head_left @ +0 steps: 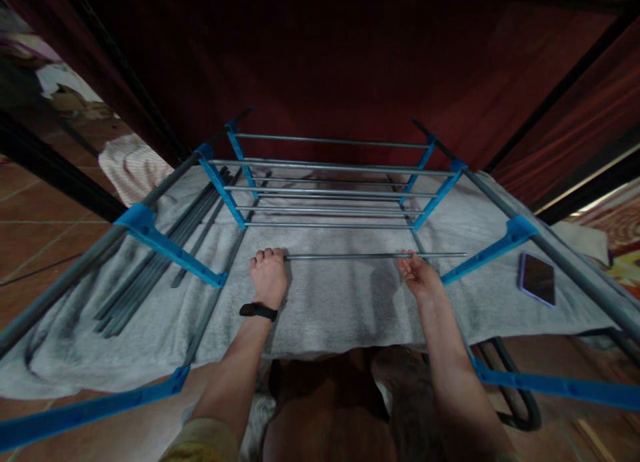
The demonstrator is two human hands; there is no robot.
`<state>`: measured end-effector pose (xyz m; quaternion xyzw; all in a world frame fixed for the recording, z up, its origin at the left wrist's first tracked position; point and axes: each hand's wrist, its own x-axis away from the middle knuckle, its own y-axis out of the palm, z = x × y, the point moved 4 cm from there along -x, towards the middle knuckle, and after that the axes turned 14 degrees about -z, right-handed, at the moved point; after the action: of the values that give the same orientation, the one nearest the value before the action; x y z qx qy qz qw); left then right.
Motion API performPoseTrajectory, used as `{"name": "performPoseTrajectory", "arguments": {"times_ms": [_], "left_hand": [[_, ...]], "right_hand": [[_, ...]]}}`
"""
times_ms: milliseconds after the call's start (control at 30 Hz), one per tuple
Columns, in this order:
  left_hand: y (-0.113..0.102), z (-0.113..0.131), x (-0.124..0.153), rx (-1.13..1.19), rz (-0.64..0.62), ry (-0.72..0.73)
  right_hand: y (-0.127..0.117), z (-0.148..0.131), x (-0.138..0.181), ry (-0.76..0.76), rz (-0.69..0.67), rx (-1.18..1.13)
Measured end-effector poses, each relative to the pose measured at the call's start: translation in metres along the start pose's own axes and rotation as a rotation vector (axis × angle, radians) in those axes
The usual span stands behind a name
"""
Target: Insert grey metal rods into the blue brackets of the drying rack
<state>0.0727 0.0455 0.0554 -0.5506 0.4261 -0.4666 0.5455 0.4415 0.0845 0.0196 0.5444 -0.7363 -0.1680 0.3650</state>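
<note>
A thin grey metal rod (pixel 345 257) lies level across the middle of the view, held at both sides. My left hand (pixel 269 272) is wrapped round its left end. Near its right part, my right hand (pixel 417 273) pinches it, and the rod's tip sticks out past the fingers. Ahead stands a rack frame of grey tubes with blue plastic brackets (pixel 435 195); several rods (pixel 330 192) span its far brackets. The nearer left bracket (pixel 170 249) and right bracket (pixel 493 252) have no rod between them. The held rod's ends appear apart from these brackets.
Several loose rods (pixel 165 255) lie in a bundle on the grey towel (pixel 320 309) at left. A phone (pixel 537 279) rests on the towel at right. Dark red curtains (pixel 320 62) hang behind. Closest to me, blue brackets (pixel 90 409) jut out at both sides.
</note>
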Motion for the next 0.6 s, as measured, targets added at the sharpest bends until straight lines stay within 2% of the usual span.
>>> {"name": "performPoseTrajectory", "arguments": {"times_ms": [200, 600], "left_hand": [[-0.001, 0.004, 0.0, -0.079, -0.034, 0.026], [-0.003, 0.02, 0.002, -0.041, -0.04, 0.14]], "right_hand": [[0.002, 0.001, 0.001, 0.002, -0.004, 0.004], [0.004, 0.011, -0.003, 0.004, -0.058, 0.031]]}}
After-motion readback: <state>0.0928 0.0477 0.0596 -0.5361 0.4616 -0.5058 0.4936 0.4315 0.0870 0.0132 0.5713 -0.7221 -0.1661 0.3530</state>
